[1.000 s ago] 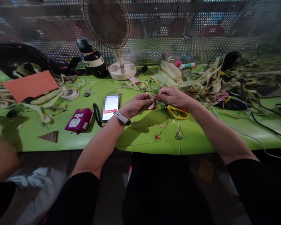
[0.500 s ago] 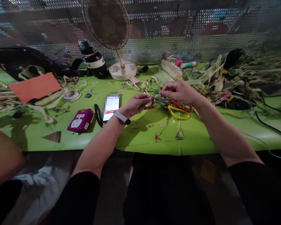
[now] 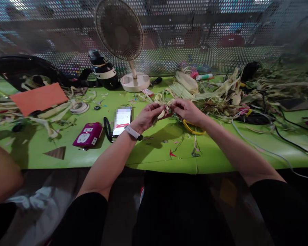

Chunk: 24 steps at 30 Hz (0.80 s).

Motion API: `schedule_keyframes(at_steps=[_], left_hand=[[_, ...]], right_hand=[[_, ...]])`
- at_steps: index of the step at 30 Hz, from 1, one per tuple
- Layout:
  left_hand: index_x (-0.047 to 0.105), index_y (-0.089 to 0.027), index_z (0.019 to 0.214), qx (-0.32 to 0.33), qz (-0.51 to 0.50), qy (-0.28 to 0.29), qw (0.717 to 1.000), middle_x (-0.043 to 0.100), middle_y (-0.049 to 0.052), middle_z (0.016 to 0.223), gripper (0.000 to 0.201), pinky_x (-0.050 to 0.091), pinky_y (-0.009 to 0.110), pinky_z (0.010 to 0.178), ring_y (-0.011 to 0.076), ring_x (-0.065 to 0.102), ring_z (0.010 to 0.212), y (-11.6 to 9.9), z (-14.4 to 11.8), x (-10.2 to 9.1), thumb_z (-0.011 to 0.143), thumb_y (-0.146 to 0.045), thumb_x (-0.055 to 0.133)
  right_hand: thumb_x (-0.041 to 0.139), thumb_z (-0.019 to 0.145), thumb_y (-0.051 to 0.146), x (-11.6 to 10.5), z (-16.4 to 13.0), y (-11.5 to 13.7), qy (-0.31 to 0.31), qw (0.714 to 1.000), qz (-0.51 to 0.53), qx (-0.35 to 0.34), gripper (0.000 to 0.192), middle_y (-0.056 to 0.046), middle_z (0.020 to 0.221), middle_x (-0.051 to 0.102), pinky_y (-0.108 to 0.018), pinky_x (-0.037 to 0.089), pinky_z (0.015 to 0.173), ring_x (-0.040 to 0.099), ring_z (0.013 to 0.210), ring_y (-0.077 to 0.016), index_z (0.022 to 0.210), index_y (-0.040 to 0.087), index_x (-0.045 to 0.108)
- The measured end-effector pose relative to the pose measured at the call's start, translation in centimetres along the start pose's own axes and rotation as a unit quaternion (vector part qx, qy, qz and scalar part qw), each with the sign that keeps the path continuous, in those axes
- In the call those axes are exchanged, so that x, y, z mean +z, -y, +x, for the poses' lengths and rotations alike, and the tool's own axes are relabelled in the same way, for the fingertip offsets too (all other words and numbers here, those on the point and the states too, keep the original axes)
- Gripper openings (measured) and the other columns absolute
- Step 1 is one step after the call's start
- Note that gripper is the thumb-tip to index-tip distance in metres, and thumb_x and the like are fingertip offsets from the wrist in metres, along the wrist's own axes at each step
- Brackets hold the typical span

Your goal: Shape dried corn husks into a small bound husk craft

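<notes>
Between my two hands is a small bundle of pale corn husk strips (image 3: 162,112), held above the green table. My left hand (image 3: 149,116), with a grey-banded watch on the wrist, pinches the bundle from the left. From the right, the fingers of my right hand (image 3: 186,110) close on the same husk. Beneath my right hand lies a pair of scissors; only part of the yellow handle (image 3: 192,129) shows, and the rest is hidden. A phone (image 3: 122,121) with a lit screen stands left of my left hand.
A fan (image 3: 135,82) and a black bottle (image 3: 105,73) stand at the back. Corn husks (image 3: 228,90) are heaped at right. A purple power block (image 3: 87,135), a tape roll (image 3: 79,107) and an orange card (image 3: 38,99) lie left. Another person's arm (image 3: 3,174) is at far left.
My right hand has moved down and left, closer to my left hand, and now covers more of the scissors. The husk bundle stays in my left hand. The view has shifted slightly.
</notes>
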<state>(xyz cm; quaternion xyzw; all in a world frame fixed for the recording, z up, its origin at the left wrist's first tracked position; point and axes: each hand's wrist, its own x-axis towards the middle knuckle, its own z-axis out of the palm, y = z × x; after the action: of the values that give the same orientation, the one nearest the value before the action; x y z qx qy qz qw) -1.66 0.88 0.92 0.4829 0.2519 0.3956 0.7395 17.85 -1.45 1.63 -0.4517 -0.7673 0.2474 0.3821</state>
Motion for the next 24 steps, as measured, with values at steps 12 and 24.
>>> schedule_keyframes(at_steps=[12,24], left_hand=[[0.067,-0.013,0.074,0.091,0.111,-0.029,0.989,0.063,0.000,0.066,0.022,0.045,0.022,0.064,0.0075,0.054,0.061,0.8,1.1,-0.5,0.075,-0.031,0.081],[0.068,-0.017,0.077,0.168,0.297,0.014,0.940,0.064,0.002,0.071,0.010,0.045,0.026,0.064,0.0109,0.056,0.064,0.6,0.1,0.1,0.078,-0.024,0.075]], right_hand=[[0.037,0.098,0.017,0.1,-1.6,3.1,0.028,0.889,-0.449,-0.085,0.029,-0.011,0.094,0.065,-0.031,0.021,0.053,0.052,0.078,-0.0193,0.103,0.016,0.065],[0.042,0.097,0.018,-0.9,-1.3,2.5,0.016,0.919,-0.360,-0.158,0.022,-0.010,0.096,0.061,-0.030,0.034,0.064,0.051,0.083,-0.0201,0.097,0.018,0.064]])
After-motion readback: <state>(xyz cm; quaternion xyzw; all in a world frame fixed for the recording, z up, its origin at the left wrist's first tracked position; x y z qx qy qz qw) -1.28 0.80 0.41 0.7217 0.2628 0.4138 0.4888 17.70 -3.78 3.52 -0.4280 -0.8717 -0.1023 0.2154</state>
